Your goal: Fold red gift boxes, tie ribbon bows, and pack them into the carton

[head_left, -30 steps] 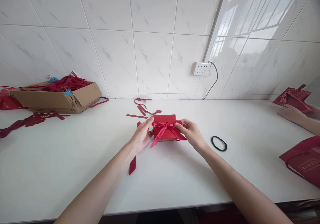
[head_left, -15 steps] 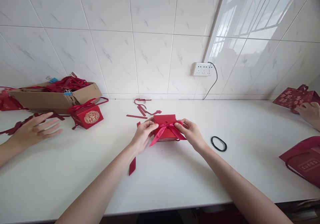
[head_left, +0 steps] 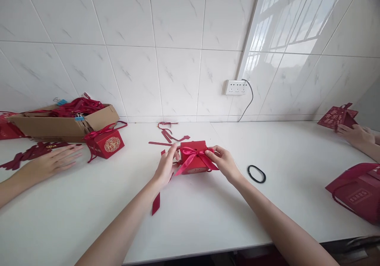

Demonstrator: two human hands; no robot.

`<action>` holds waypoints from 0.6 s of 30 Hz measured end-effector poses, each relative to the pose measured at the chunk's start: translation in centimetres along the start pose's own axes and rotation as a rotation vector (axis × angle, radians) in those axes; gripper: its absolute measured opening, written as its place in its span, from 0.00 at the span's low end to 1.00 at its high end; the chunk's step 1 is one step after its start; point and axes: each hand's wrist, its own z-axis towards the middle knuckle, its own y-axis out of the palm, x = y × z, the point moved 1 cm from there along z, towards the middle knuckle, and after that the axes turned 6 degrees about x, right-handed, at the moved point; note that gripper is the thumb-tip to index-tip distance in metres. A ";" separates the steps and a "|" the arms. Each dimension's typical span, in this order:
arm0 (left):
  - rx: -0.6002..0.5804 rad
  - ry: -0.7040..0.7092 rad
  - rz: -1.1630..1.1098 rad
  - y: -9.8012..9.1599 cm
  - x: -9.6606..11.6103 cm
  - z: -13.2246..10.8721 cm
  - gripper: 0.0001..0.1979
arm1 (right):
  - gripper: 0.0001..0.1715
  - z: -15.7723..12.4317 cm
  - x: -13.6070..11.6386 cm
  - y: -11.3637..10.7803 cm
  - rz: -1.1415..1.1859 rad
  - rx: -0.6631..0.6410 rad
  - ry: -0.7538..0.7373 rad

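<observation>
A small red box (head_left: pixel 194 164) sits on the white table, with a pink-red ribbon bow (head_left: pixel 196 154) tied across its front. My right hand (head_left: pixel 224 163) pinches the bow's right loop between thumb and fingers. At the box's left side is my left hand (head_left: pixel 166 165), its thumb and fingers apart, beside the left loop. Dark red ribbon (head_left: pixel 156 204) lies partly hidden beneath my left wrist.
Another red box (head_left: pixel 107 143) stands left, near a person's hand (head_left: pixel 55 161) and a cardboard box (head_left: pixel 53 125) of ribbons. Ribbon scraps (head_left: pixel 166 136) lie behind. Rightward are a black ring (head_left: pixel 257 174), a red bag (head_left: pixel 356 190) and another person's hand (head_left: pixel 354 134).
My left hand has let go of the bow's left loop and opened. The person's hand at left moved right towards the other red box. The view has shifted slightly.
</observation>
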 end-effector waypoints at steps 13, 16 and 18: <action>-0.158 -0.135 0.073 -0.2 1.7 -0.9 0.13 | 0.23 0.0 0.3 0.0 -0.060 -0.019 -0.079; -0.220 -0.143 0.041 -0.6 1.5 -0.3 0.13 | 0.23 0.1 0.3 -0.3 -0.022 -0.019 -0.034; -0.223 -0.134 0.080 -0.7 1.3 0.0 0.15 | 0.24 0.2 0.3 -0.5 0.001 -0.019 -0.014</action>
